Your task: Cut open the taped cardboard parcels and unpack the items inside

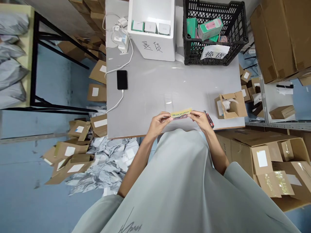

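A small packet (181,113), yellow along its top with a darker, pinkish lower part, is stretched between both hands above the table's front edge. My left hand (160,122) pinches its left end between thumb and fingers. At the right end, my right hand (198,118) grips it the same way. Just beside my right hand, a red and black cutter (209,119) lies on the grey table (150,87). An opened small cardboard box (233,105) with white wrapping inside stands farther right.
A white foam bin (157,47) with small boxes and a black crate (215,35) with green boxes line the table's back. A black phone (122,80) on a white cable lies left. Cardboard boxes (243,145) stand right, below the tabletop; grey mailing bags (114,158) cover the floor left.
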`<act>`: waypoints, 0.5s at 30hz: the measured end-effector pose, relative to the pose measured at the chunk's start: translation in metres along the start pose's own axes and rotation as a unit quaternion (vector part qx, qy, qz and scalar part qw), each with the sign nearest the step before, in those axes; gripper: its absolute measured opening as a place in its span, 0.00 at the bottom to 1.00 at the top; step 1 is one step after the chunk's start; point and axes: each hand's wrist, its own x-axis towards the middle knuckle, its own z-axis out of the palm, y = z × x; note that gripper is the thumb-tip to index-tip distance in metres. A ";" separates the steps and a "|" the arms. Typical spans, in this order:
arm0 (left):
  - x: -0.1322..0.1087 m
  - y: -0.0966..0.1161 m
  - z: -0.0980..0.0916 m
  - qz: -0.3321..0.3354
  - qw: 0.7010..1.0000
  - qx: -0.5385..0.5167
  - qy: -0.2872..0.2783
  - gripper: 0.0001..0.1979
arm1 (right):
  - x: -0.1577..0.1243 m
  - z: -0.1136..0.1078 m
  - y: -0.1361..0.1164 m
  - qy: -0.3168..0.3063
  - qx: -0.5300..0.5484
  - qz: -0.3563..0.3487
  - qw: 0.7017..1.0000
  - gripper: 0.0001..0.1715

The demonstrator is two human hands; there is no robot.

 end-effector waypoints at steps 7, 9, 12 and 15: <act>-0.001 0.002 0.002 0.079 0.992 0.096 0.037 0.25 | -0.006 -0.015 -0.001 -0.040 -0.048 -0.011 0.998 0.34; -0.004 0.004 0.007 0.080 0.991 0.101 0.035 0.25 | -0.006 -0.018 -0.001 -0.038 -0.062 -0.017 0.997 0.36; -0.006 0.003 0.016 0.071 0.990 0.109 0.048 0.22 | -0.007 -0.020 0.001 -0.020 -0.074 -0.027 0.997 0.35; -0.005 -0.002 0.023 0.040 0.994 0.082 0.067 0.20 | -0.007 -0.020 0.005 0.003 -0.082 -0.030 0.996 0.32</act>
